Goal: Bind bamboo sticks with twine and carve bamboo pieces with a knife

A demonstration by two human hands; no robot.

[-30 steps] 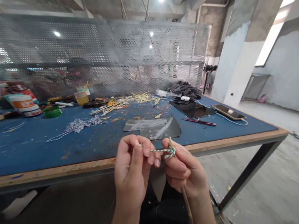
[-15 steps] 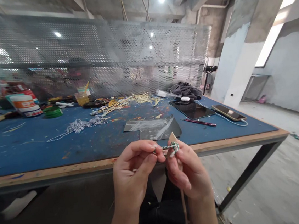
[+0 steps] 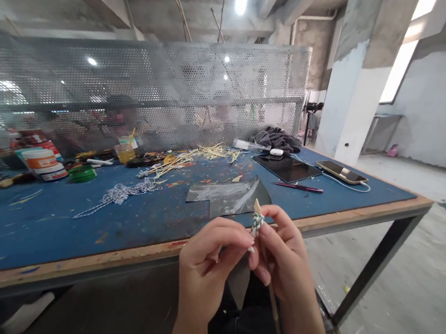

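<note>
A thin wooden stick (image 3: 275,310) with a pale pointed tip stands upright in front of me, just before the table edge. Green-and-white cord (image 3: 257,222) is knotted around it below the tip. My right hand (image 3: 285,251) grips the stick and the knot between thumb and fingers. With thumb and fingertips closed, my left hand (image 3: 213,263) pinches the cord beside the knot; a short white end shows under the fingertips. Beyond my hands, a grey sheet (image 3: 230,195) with whitish scratches lies at the table's near side.
The blue table (image 3: 133,224) has a wooden front edge. On it are a tangled white-blue cord (image 3: 120,193), straw strips (image 3: 209,152), a tablet (image 3: 287,166), a phone (image 3: 341,171), a pen (image 3: 297,187) and paint tubs (image 3: 45,164). A perforated metal screen (image 3: 182,86) stands behind.
My left hand has moved slightly right and down, closer to the knot, so the stretch of cord between my hands is gone. The stick now stands more upright, with more of the wrap showing.
</note>
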